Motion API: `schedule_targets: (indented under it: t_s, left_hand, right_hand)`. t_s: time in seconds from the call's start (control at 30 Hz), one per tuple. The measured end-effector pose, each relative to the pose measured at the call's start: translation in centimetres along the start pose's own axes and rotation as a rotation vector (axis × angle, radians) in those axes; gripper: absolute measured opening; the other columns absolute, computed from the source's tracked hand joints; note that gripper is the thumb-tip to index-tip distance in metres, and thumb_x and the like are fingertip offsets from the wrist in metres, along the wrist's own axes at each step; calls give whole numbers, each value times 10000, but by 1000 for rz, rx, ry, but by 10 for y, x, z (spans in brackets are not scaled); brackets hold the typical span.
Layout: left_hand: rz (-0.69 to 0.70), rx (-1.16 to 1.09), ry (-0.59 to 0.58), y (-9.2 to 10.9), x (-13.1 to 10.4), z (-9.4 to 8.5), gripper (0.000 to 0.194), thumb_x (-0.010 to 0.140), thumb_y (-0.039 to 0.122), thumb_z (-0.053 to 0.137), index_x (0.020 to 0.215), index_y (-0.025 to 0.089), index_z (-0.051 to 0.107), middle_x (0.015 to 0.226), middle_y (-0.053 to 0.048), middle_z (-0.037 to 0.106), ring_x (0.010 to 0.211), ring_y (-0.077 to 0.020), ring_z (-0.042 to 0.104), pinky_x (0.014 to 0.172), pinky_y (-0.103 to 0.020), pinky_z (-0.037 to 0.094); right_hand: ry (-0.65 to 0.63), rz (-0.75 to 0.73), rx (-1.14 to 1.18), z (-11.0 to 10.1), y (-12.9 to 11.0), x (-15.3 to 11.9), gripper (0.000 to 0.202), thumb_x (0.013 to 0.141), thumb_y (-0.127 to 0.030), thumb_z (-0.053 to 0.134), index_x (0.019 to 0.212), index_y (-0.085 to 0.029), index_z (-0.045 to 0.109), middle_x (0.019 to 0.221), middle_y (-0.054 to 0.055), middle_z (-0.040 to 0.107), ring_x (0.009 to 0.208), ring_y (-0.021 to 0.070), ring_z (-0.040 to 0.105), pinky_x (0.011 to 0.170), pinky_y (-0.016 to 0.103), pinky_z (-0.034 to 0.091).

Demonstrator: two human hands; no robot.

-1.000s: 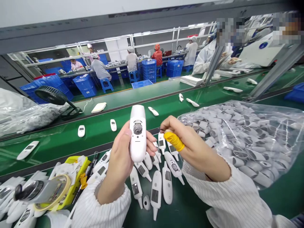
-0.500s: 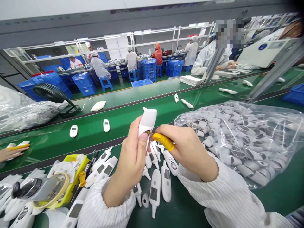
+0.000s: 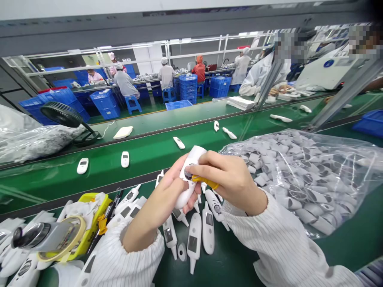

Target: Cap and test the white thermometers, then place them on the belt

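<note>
A white handheld device is held in front of me above the bench, its round dark part facing up. My left hand is wrapped round its lower body, with the thumb on its face. My right hand has its fingers pressed on the upper part near the round part, and a yellow finger cot covers one finger. Below the hands, several white devices with pointed tips and small screens lie on the green surface, beside a small oval white piece.
A clear bag of grey-white caps lies at the right. On the left are a yellow tray, a bottle and more devices. A green conveyor carrying devices crosses ahead. Behind it are a fan and people at benches.
The held device has been turned so its face with the round part shows, and my right fingers have moved onto it. Devices on the conveyor have shifted left, and another has appeared behind my hands.
</note>
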State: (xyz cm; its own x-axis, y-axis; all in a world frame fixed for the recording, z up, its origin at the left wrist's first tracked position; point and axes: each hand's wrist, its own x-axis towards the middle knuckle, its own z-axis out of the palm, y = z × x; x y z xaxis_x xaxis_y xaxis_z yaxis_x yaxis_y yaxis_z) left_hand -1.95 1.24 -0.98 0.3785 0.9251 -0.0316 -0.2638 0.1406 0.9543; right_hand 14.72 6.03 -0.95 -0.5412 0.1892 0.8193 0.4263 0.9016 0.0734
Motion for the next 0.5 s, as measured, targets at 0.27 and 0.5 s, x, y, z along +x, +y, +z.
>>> schedule_targets:
  t_s: [0.27,0.5]
  left_hand:
    - [96,71,79,-5,-5,8,584,927,141,389,1481,322,350,707,34,543,582,-89,495,549,-180,461]
    - [187,187,279,-8,-8,16,636,901,159,476,1489,369,353,874,4,581,601,-95,499,551,-207,503]
  right_hand:
    - [381,110,166,9,-4,-12,199,865,-145,688,1037,-245,677,820,29,683,675,138,620,559,251,493]
    - [234,-15,73,10,-11,-7,75,861,-87,682,912,-139,664,752,66,676,673,142,636,570,241,500]
